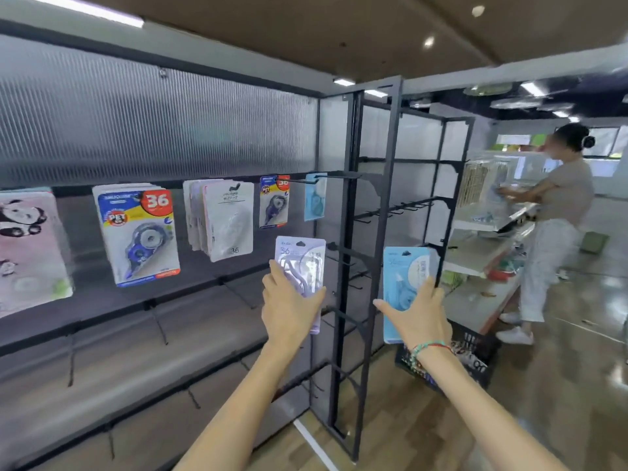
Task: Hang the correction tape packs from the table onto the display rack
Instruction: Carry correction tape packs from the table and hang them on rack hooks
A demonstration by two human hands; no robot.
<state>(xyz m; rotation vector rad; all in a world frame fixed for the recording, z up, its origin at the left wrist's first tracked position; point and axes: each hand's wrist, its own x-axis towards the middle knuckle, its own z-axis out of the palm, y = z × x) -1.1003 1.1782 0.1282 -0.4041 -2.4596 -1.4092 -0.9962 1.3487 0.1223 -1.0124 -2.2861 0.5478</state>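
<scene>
My left hand (289, 307) holds a lilac correction tape pack (300, 263) upright in front of the black display rack (343, 266). My right hand (416, 317) holds a light blue correction tape pack (404, 270) to the right of the rack's upright post. One light blue pack (315, 197) hangs on a hook (306, 180) above the lilac pack. Left of it along the same rail hang a blue-and-yellow pack (274, 202), a bunch of white packs (224, 219), a larger stack of blue "36" packs (139, 232) and pink panda packs (27, 249).
Bare hooks stick out from the lower rails (156, 321) and from the side frame (390, 210). A black crate (475, 355) stands on the floor at the right. Beyond it a person (550, 226) works at white shelves (482, 239).
</scene>
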